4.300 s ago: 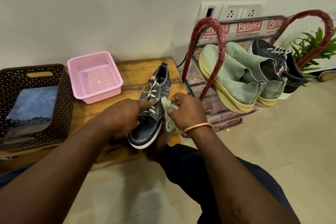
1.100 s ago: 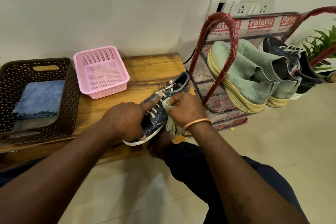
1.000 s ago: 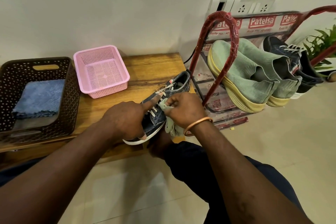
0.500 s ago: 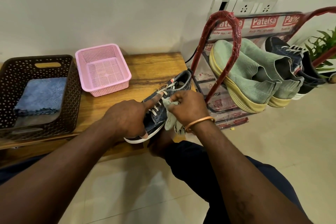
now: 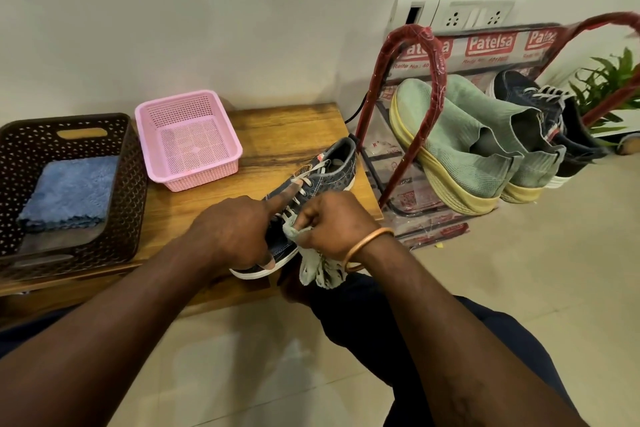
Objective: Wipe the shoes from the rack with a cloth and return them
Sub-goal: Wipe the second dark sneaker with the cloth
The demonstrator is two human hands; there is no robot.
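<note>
The dark blue denim lace-up sneaker lies on the wooden counter near its right edge, toe toward you and heel toward the wall. Your left hand grips the toe end, thumb curled under the white sole, index finger stretched out along the laces. Your right hand – copper bangle at the wrist – pinches a pale green cloth against the laces, and the loose end hangs below your fist. Just right of the counter stands the red-wrapped metal shoe rack, carrying a pair of green knit shoes and another dark sneaker. Further left on the counter sit a pink plastic basket and a brown perforated basket – a folded blue cloth lies inside the brown one.
</note>
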